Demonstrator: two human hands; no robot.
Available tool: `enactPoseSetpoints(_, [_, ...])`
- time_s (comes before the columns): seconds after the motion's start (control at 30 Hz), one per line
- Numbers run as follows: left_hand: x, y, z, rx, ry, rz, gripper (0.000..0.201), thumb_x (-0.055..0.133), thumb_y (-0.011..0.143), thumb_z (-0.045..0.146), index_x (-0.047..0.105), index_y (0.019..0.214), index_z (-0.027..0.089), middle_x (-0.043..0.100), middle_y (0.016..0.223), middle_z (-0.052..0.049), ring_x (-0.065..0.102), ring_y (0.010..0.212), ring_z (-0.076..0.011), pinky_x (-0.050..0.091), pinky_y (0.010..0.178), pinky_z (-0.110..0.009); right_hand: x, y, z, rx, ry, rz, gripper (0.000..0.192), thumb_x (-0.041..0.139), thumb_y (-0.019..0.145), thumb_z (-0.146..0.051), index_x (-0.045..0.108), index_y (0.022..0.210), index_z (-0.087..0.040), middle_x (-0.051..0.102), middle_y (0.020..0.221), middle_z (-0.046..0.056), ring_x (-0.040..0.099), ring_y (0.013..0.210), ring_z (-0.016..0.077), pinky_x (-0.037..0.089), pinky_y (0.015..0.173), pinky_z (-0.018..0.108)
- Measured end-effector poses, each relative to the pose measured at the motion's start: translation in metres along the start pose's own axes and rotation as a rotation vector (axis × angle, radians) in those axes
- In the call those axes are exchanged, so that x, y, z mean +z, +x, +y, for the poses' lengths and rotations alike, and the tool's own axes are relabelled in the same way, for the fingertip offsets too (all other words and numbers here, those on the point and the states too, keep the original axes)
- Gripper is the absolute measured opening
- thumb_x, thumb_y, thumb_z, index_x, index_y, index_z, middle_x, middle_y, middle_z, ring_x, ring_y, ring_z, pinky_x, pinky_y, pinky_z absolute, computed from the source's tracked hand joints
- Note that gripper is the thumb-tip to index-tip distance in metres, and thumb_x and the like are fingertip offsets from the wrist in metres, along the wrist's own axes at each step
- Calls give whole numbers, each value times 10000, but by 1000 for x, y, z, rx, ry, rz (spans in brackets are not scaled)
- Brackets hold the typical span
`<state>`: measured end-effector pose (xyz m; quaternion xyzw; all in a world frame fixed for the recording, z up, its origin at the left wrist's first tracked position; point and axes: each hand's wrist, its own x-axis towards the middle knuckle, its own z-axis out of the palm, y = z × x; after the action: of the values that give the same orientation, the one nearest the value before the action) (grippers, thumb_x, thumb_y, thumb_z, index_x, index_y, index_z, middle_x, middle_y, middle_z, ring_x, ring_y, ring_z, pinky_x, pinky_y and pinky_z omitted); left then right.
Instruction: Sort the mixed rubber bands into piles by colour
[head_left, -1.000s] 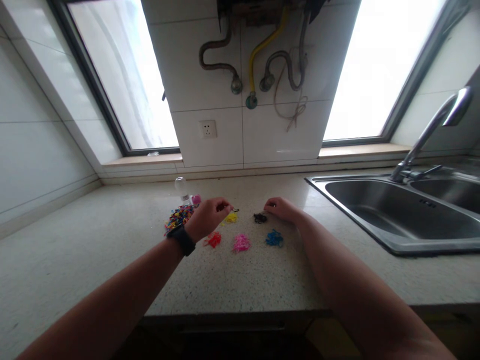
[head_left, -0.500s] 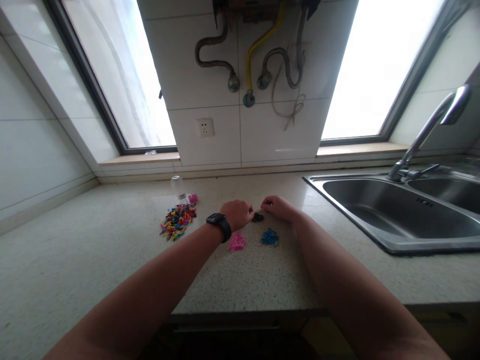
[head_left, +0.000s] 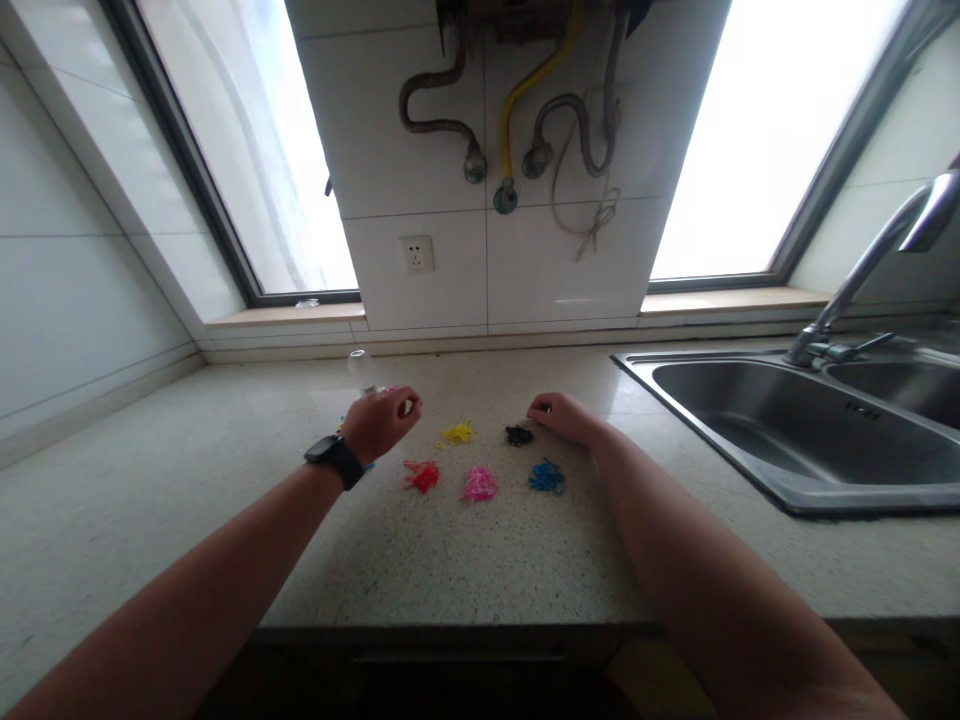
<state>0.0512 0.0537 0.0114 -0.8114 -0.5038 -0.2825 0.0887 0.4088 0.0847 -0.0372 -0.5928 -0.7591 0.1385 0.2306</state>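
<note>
L hand (head_left: 381, 423) hovers over mixed pile, mostly hidden under it; grip loosely curled, contents can't tell. R hand (head_left: 564, 417) rests on desk (head_left: 487, 560), fingertips together just beside black pile (head_left: 518, 435).

A home kitchen, seen from the worktop.
A steel sink (head_left: 795, 440) with tap (head_left: 862, 280), tiled walls, a wall socket (head_left: 416, 253) and exposed water-heater pipes (head_left: 517, 110) mark it.
</note>
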Motion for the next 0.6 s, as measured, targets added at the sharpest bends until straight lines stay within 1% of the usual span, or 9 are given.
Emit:
enactPoseSetpoints(0.03, [-3, -8, -13, -27, 10, 17, 306, 475, 930, 422, 710, 947, 227, 665, 687, -23, 560, 587, -165, 326, 584, -268, 0, 0, 0, -5, -8, -1, 229, 590, 842, -345, 746, 907, -191, 744, 859, 71, 649, 757, 190, 457, 683, 273])
enactPoseSetpoints(0.1, [-9, -24, -40, -73, 35, 31, 323, 479, 919, 458, 706, 931, 228, 652, 668, -15, 543, 559, -159, 316, 564, -266, 1, 1, 0, -9, -19, -3, 233, 592, 841, -356, 746, 910, -196, 744, 868, 69, 649, 760, 190, 459, 683, 273])
enactPoseSetpoints(0.2, [-13, -45, -79, -159, 37, 90, 325, 478, 907, 455, 704, 905, 221, 622, 625, -2, 541, 555, -156, 340, 582, -260, 2, 2, 2, 1, -20, -5, 225, 592, 840, -362, 741, 898, -203, 746, 864, 60, 650, 761, 188, 460, 680, 271])
enactPoseSetpoints(0.27, [-14, -55, -102, -239, 28, 147, 324, 481, 893, 449, 704, 902, 214, 599, 604, 3, 537, 549, -158, 348, 581, -258, 3, 3, 4, 5, -16, -7, 223, 590, 842, -365, 739, 892, -207, 747, 864, 57, 653, 769, 190, 463, 690, 275])
enactPoseSetpoints(0.33, [-14, -60, -121, -284, 14, 154, 326, 486, 883, 448, 707, 917, 211, 596, 605, 5, 545, 555, -161, 353, 580, -258, 4, 4, 6, 2, -9, -9, 223, 589, 843, -365, 737, 888, -205, 747, 866, 59, 655, 782, 194, 468, 712, 281])
enactPoseSetpoints(0.43, [-11, -63, -139, -289, 20, 105, 332, 487, 881, 457, 709, 929, 215, 606, 620, 4, 555, 564, -162, 359, 589, -260, 5, 5, 9, -5, 9, -10, 227, 586, 843, -363, 732, 884, -196, 744, 857, 60, 654, 781, 197, 472, 726, 291])
enactPoseSetpoints(0.5, [-7, -62, -146, -284, 22, 67, 340, 485, 882, 467, 710, 916, 215, 606, 618, 3, 555, 562, -163, 360, 591, -263, 5, 5, 10, -8, 18, -13, 232, 584, 842, -369, 730, 878, -192, 740, 843, 60, 650, 764, 197, 472, 713, 295])
enactPoseSetpoints(0.6, [-2, -62, -154, -307, -42, 54, 356, 487, 878, 476, 711, 907, 201, 607, 611, 0, 552, 564, -162, 359, 583, -260, 4, 6, 10, -24, 26, -21, 236, 581, 845, -372, 728, 880, -192, 737, 850, 62, 646, 762, 196, 471, 707, 295])
